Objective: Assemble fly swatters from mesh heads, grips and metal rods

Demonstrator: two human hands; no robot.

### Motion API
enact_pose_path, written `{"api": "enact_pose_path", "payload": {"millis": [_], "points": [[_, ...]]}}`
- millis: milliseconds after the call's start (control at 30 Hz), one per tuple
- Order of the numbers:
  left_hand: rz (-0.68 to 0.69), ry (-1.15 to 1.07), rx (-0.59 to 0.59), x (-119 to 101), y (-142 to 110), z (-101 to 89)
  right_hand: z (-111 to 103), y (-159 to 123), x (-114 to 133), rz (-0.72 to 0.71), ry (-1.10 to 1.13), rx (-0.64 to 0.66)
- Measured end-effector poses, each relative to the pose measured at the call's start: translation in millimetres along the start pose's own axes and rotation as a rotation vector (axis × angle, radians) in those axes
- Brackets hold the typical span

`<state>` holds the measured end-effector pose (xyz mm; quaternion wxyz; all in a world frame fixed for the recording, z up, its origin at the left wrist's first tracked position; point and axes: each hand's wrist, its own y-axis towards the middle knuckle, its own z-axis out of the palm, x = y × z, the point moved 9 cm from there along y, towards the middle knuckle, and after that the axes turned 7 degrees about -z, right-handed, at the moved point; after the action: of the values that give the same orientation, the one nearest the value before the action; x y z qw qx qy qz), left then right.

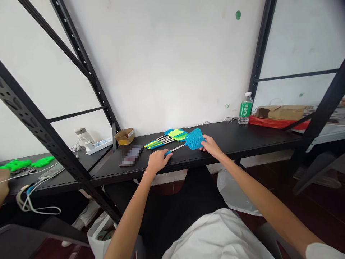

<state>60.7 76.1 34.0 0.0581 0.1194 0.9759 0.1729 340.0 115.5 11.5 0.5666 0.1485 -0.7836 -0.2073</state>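
Note:
A blue fly swatter (194, 139) with a metal shaft is held in front of me, just over the black table. My left hand (157, 160) is wrapped round its blue handle, and my right hand (210, 146) pinches the right edge of its flat mesh head. Behind it lies a pile of fly swatters (178, 134) with blue and yellow-green heads, their handles pointing left. The held swatter's head overlaps the right end of the pile in this view.
Left of the pile are a pixelated flat object (131, 155) and a small open cardboard box (124, 136). A water bottle (245, 109) stands at the back right. Black shelf posts (88, 72) rise on both sides. Someone's hand (3, 185) shows at the far left, near bright green items (16, 165).

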Motion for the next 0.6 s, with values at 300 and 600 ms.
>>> {"api": "enact_pose_path", "payload": {"millis": [300,600], "points": [[-0.009,-0.042,-0.061,2.2,0.6,-2.2,0.2,1.2,-1.6,0.005,-0.056,-0.016],[-0.104,-0.077,-0.179,17.6,3.7,-4.0,4.6,-2.2,2.7,-0.014,-0.104,0.039]]}}
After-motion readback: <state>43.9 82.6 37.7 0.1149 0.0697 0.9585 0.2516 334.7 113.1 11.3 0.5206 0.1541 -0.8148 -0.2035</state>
